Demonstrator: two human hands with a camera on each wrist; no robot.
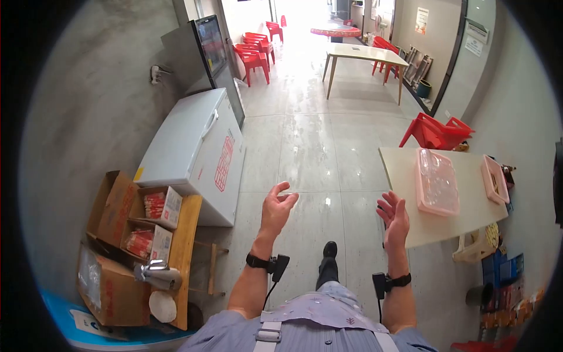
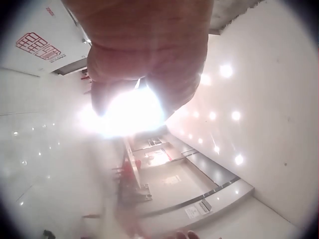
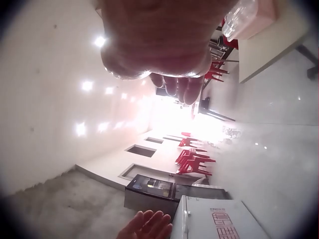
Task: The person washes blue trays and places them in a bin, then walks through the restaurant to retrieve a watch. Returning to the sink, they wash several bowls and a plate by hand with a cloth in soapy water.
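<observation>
Both hands are raised in front of the body, above the tiled floor, and neither holds anything. The left hand (image 1: pixel 277 209) has its fingers loosely bent, thumb apart from them; the white chest freezer (image 1: pixel 193 146) stands beyond it to the left. My right hand (image 1: pixel 394 218) is palm inward with relaxed fingers, close to the edge of the pale table (image 1: pixel 413 226). On that table lies a pink tray with a clear cover (image 1: pixel 437 182). Each wrist wears a strapped camera. In the right wrist view, the left hand (image 3: pixel 145 226) shows at the bottom edge.
A wooden bench (image 1: pixel 186 234) at left bears cardboard boxes (image 1: pixel 117 287) and cartons of red-and-white packets (image 1: pixel 153 205). A pink box (image 1: pixel 495 179) sits at the table's far right. Red chairs (image 1: pixel 434 132) and a second table (image 1: pixel 366 54) stand farther ahead, with tiled floor (image 1: pixel 305 152) between.
</observation>
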